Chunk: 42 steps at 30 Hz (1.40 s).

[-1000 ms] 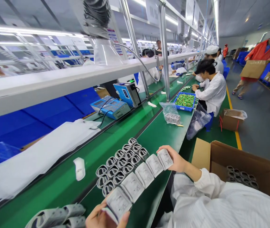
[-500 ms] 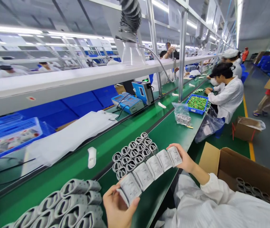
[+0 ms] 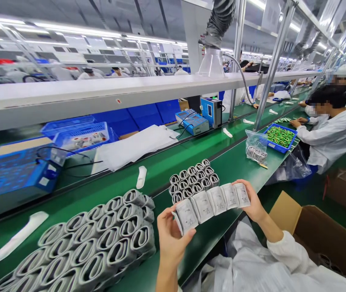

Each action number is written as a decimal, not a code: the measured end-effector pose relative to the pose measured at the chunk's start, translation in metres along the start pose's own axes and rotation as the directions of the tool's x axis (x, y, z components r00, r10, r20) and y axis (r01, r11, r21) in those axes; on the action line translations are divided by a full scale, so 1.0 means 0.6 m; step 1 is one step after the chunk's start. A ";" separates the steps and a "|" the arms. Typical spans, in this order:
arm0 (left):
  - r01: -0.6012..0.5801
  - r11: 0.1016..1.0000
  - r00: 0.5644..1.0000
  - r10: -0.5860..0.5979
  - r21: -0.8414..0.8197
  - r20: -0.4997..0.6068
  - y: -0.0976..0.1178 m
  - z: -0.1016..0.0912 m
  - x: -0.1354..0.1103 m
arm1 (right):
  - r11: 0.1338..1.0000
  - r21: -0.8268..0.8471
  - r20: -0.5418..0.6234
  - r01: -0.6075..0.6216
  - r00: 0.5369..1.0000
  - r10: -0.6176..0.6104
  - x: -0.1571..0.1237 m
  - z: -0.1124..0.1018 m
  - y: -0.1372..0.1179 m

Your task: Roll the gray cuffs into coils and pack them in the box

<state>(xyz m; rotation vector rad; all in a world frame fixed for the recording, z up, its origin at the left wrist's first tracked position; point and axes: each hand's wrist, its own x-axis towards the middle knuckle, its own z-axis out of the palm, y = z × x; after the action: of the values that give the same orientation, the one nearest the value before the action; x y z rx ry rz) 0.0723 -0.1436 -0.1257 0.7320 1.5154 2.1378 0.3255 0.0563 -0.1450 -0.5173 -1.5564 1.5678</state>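
Note:
A row of several rolled grey fabric cuffs (image 3: 217, 200) with printed pale faces is held up between my hands, bowed slightly in an arc. My left hand (image 3: 173, 239) grips the near end, thumb on the printed face and fingers behind. At the far end, my right hand (image 3: 253, 202) is closed around the last cuff. Just behind the row stands a stacked block of similar rolled cuffs (image 3: 193, 178), their coiled ends showing. A larger stack of rolled cuffs (image 3: 96, 243) lies on the green bench to the left of my left hand.
White elongated plastic pieces (image 3: 141, 177) lie along the green conveyor (image 3: 173, 166). Farther right are a plastic bag of cuffs (image 3: 256, 148) and a blue tray (image 3: 278, 147) of green parts beside a seated co-worker (image 3: 331, 125). An open cardboard box (image 3: 327, 227) stands at my right. Blue devices (image 3: 192, 121) line the back.
My view has turned left, so the scene has shifted right and more of the left cuff stack shows. Both hands still hold the cuff row.

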 end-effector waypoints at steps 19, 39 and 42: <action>0.000 0.988 0.999 -0.006 0.154 0.042 -0.005 -0.002 0.005 | 1.000 0.001 0.027 0.006 1.000 -0.006 0.007 -0.004 -0.016; 0.043 0.982 0.998 -0.051 0.182 0.039 -0.037 -0.020 0.012 | 1.000 -0.006 0.055 0.021 0.998 -0.021 0.003 -0.011 -0.008; 0.075 0.978 0.995 -0.085 0.194 0.043 -0.040 -0.025 0.014 | 0.999 0.001 0.073 0.042 0.996 -0.042 0.005 -0.014 -0.003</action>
<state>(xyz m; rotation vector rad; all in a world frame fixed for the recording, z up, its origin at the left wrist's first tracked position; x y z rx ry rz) 0.0575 -0.1417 -0.1508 0.7697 1.7108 1.9185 0.3311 0.0635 -0.1439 -0.4292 -1.6118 1.5699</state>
